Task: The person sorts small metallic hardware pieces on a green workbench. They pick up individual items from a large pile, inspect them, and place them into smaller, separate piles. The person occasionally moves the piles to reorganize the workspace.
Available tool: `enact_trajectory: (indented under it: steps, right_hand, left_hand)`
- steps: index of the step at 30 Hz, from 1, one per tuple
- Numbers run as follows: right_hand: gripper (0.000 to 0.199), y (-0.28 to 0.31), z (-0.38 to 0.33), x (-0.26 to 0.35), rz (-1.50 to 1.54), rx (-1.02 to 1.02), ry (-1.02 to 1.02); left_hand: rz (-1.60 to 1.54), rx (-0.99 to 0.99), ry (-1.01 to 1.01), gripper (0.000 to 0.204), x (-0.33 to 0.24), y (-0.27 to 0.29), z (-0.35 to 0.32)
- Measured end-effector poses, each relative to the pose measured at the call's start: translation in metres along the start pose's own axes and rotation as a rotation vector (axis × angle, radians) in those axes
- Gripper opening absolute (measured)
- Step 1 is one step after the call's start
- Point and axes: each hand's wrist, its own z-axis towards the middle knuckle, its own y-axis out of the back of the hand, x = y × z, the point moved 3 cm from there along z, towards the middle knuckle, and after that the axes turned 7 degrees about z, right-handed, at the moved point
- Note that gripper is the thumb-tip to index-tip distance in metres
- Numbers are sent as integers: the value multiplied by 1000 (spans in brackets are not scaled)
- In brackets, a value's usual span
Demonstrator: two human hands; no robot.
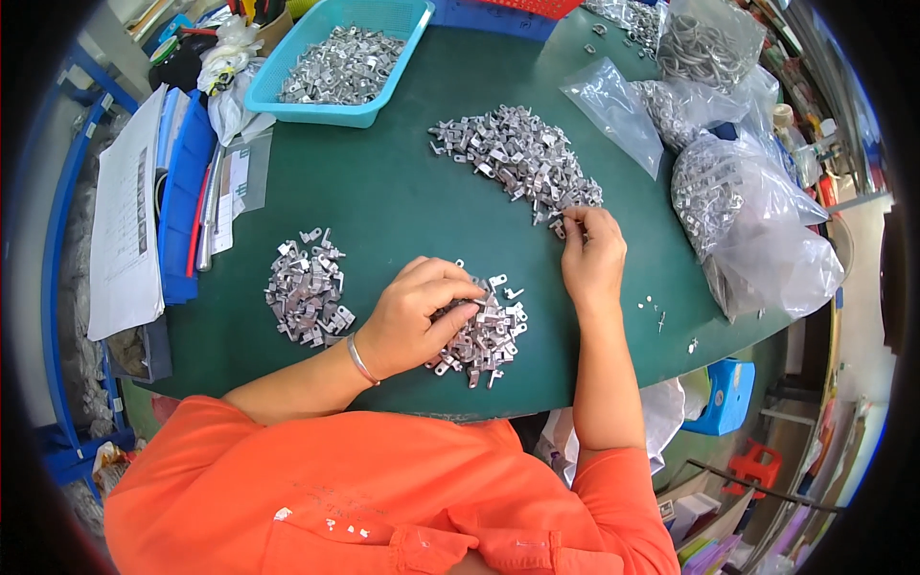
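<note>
Small silvery bent metal brackets lie in three heaps on the green table (pixel 402 192). My left hand (pixel 412 311), with a bangle at the wrist, rests at the left side of the middle bracket heap (pixel 489 335). Its thumb and fingers are curled together, and whatever is between them is hidden. At the near right end of the large far bracket heap (pixel 517 158), my right hand (pixel 594 259) pinches a small metal bracket (pixel 560 228), partly covered by the fingertips. A smaller bracket heap (pixel 305 287) sits left of my left hand.
A turquoise basket (pixel 259 96) of metal parts stands at the far left. Clear bags of metal parts (pixel 714 196) line the right side, with a flat plastic bag (pixel 613 110) beside them. Papers (pixel 129 220) and a blue file holder (pixel 187 201) occupy the left edge.
</note>
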Motion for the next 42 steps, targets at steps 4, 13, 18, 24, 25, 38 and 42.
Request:
enact_trajectory:
  steps: [4, 13, 18, 24, 25, 38, 42]
  right_hand:
    - [16, -6, 0, 12, -141, 111, 151]
    - [26, -11, -16, 28, 763, 369, -746]
    - [30, -11, -23, 45, 965, 442, -744]
    - [7, -4, -29, 69, 837, 465, -411]
    - [4, -1, -29, 77, 755, 474, -252]
    - [8, 5, -14, 6, -292, 186, -55]
    - [6, 6, -12, 2, 12, 158, -59]
  left_hand:
    - [-7, 8, -8, 15, 0, 0, 1]
    - [-59, -110, 53, 28, 1, 2, 0]
    - [-103, -112, 107, 40, 5, 3, -2]
    - [-178, -79, 166, 35, 5, 2, -6]
    - [-209, -73, 173, 34, 5, 2, -6]
    - [-69, -56, -7, 18, 3, -4, -2]
    - [-67, -76, 6, 21, 3, -3, -2]
